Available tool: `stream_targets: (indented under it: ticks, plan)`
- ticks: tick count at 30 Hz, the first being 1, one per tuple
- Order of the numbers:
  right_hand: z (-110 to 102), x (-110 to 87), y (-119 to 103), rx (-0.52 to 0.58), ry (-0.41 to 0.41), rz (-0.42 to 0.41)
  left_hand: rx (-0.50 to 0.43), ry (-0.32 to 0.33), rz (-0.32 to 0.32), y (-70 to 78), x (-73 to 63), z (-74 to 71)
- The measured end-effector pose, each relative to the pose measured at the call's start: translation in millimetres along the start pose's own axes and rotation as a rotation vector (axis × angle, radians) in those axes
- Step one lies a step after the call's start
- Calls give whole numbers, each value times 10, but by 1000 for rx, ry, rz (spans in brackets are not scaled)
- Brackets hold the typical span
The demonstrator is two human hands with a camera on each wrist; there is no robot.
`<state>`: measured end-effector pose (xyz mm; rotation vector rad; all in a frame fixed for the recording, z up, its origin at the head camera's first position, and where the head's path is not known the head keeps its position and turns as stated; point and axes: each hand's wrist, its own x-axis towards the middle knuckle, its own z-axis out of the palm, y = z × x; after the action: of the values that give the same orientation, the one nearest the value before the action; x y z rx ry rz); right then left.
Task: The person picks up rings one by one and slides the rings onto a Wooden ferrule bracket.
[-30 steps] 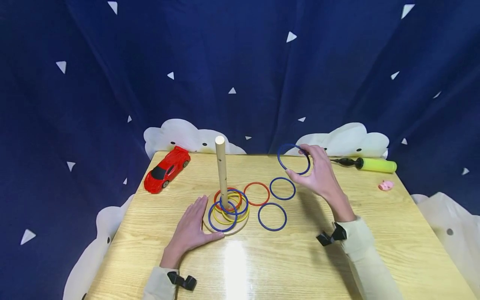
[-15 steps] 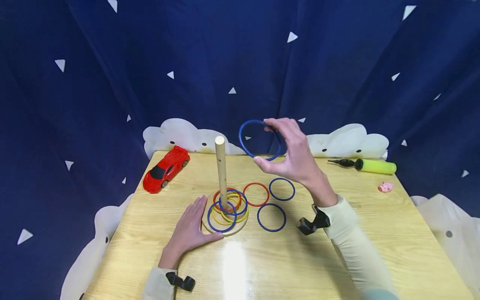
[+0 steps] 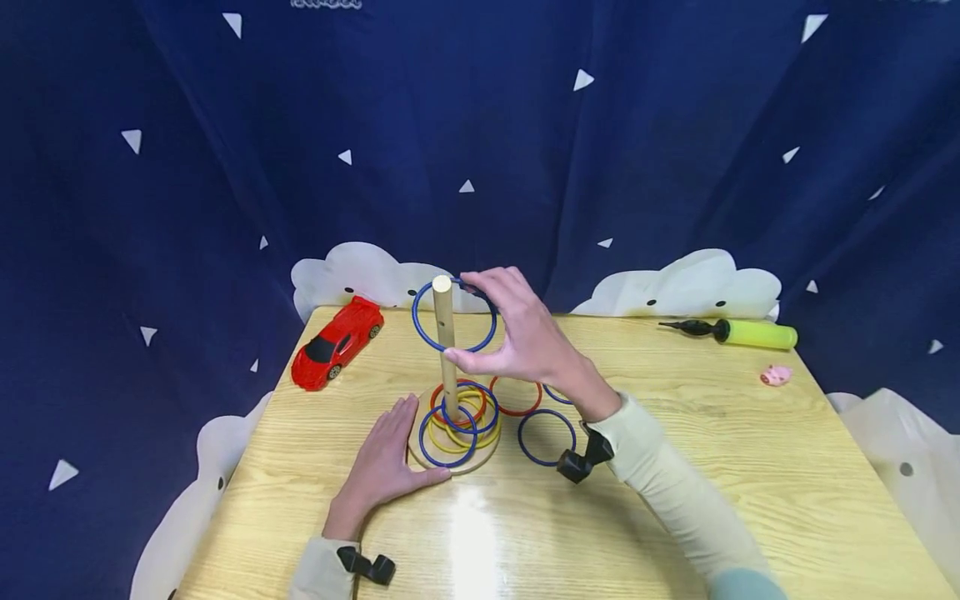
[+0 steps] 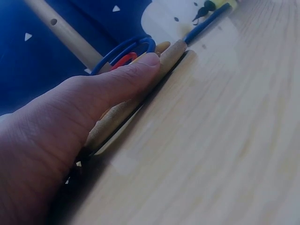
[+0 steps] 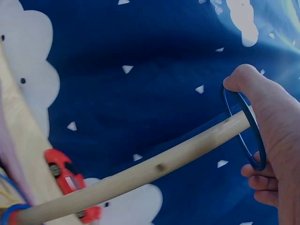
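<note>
My right hand pinches a blue ring between thumb and fingertips. That ring is around the top of the wooden peg, as the right wrist view also shows at the peg's end. My left hand rests beside the round wooden base, fingers straight along its left side. In the left wrist view the thumb lies on the base's rim. Several blue, red and yellow rings lie loosely on the base, some of them around the peg's foot.
Right of the base, a red ring and a blue ring lie on the table. Another blue ring is partly hidden behind my right hand. A red toy car, a yellow-green hand pump and a pink pig toy stand farther off.
My right hand has carried the blue ring leftward, first rising over the table's back edge, then lowering it over the peg's top. The left hand stays at the base.
</note>
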<state>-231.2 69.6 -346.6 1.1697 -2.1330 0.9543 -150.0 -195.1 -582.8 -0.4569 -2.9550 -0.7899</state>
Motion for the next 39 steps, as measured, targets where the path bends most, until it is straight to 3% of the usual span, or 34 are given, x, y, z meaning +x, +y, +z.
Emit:
stream_targets:
  ticks: [21, 30, 39]
  plan:
    - [935, -1052, 558, -134, -293, 302, -2, 28, 17, 10, 30, -7]
    - [1246, -1297, 589, -133, -336, 225, -6, 44, 26, 7, -24, -1]
    - [1257, -1330, 520, 20, -385, 156, -14, 38, 23, 27, -2, -4]
